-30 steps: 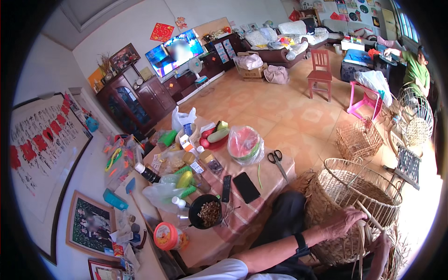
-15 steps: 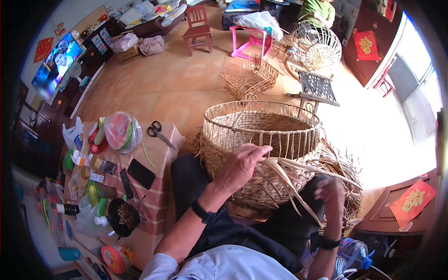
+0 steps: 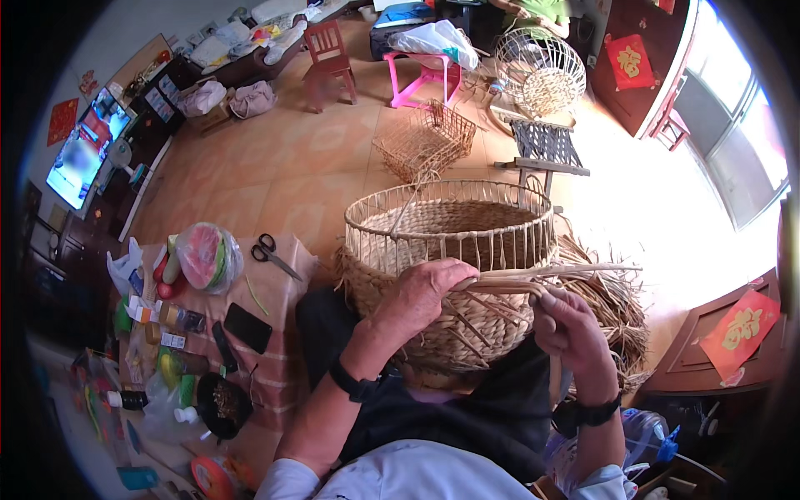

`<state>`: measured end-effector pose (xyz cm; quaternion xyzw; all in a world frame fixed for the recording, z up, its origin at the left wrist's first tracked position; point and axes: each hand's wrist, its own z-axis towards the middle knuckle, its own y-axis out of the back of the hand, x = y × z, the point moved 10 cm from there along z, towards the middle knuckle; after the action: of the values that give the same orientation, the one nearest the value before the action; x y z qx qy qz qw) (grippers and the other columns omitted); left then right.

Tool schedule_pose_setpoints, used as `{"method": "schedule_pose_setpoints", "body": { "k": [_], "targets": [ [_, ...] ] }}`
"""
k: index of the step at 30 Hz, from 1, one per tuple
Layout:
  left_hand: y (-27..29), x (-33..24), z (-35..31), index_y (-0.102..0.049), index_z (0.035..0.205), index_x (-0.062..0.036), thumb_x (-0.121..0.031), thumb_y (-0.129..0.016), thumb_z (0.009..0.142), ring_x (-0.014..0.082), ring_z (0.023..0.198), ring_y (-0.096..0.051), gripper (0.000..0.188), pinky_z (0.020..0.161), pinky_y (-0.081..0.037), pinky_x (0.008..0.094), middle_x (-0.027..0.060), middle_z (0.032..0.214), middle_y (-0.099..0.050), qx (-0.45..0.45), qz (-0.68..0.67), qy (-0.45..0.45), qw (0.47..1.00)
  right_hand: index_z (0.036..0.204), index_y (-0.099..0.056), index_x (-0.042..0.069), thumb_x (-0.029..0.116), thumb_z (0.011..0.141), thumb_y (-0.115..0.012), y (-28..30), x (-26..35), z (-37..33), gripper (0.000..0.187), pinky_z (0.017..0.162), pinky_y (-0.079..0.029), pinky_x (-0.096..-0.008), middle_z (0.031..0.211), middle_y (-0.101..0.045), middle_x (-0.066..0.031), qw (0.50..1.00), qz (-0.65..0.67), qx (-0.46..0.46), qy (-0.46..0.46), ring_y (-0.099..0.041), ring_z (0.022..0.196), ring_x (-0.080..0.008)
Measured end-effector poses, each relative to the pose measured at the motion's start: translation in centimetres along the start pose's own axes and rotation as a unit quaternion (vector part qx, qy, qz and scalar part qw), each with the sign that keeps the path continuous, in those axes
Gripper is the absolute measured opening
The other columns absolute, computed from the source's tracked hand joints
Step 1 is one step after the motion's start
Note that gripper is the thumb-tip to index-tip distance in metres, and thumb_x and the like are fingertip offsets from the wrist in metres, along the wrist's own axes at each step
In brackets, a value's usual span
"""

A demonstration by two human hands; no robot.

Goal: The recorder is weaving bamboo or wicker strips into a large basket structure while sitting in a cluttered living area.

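A large round basket (image 3: pixel 450 329) of woven straw stands between my knees, its upper part a bare frame of upright ribs under a rim. Across its near side, my left hand (image 3: pixel 427 292) is closed on a bundle of pale straw strands (image 3: pixel 504 282) at the top of the weave. My right hand (image 3: pixel 571 327) pinches the same strands further right, below their loose ends. Between the hands the strands run nearly level. Several short straw ends poke out of the weave below them.
Loose straw (image 3: pixel 612 312) is heaped right of the basket. On the left, a cloth-covered table (image 3: pixel 279 346) bears scissors (image 3: pixel 275 256), a wrapped melon and a black bowl. Beyond stand a wire basket (image 3: pixel 429 140), a low stool (image 3: pixel 546 148) and a red chair (image 3: pixel 330 62). A person in green sits far back.
My right hand has moved up and left from beside the straw and now grips the strands, which hung spread out before. The left hand keeps its hold. The whole view has shifted slightly.
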<state>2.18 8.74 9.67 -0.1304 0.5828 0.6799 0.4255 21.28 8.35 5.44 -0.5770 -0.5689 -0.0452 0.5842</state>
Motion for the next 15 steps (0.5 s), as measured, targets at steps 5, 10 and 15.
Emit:
{"method": "schedule_pose_setpoints", "body": {
  "k": [5,10,15],
  "targets": [
    [-0.5,0.2,0.4,-0.064,0.124,-0.0036,0.005,-0.059,0.090,0.0354,0.104,-0.067,0.035,0.091,-0.055,0.0416,0.0173,0.111,-0.070,0.009,-0.012,-0.005,1.000,0.110,-0.060,0.000,0.022,0.108,-0.051,-0.5,0.9,1.6,0.024,0.040,-0.030,-0.0220,0.066,-0.051,0.0008,1.000,0.015,-0.016,0.015,-0.035,0.044,-0.0048],
    [-2.3,-0.5,0.2,-0.066,0.121,-0.0059,-0.012,-0.075,0.084,0.0316,0.099,-0.067,0.039,0.090,-0.054,0.0422,0.0118,0.107,-0.072,-0.020,0.048,-0.002,0.999,0.113,-0.059,-0.003,0.024,0.107,-0.050,-0.6,0.7,-1.3,0.029,0.042,-0.042,-0.0238,0.071,-0.060,-0.0081,1.000,-0.024,-0.013,0.009,-0.050,0.045,-0.0116],
    [-2.5,0.4,-0.8,-0.070,0.110,-0.0085,-0.009,-0.074,0.084,0.0337,0.096,-0.068,0.027,0.086,-0.054,0.0434,0.0113,0.098,-0.072,-0.136,0.013,0.034,0.990,0.124,-0.057,-0.003,0.029,0.103,-0.053,5.5,3.7,-6.3,0.038,0.046,-0.049,-0.0302,0.107,-0.066,-0.0166,0.951,0.215,-0.044,0.218,-0.061,0.059,-0.0153]
  ]
}}
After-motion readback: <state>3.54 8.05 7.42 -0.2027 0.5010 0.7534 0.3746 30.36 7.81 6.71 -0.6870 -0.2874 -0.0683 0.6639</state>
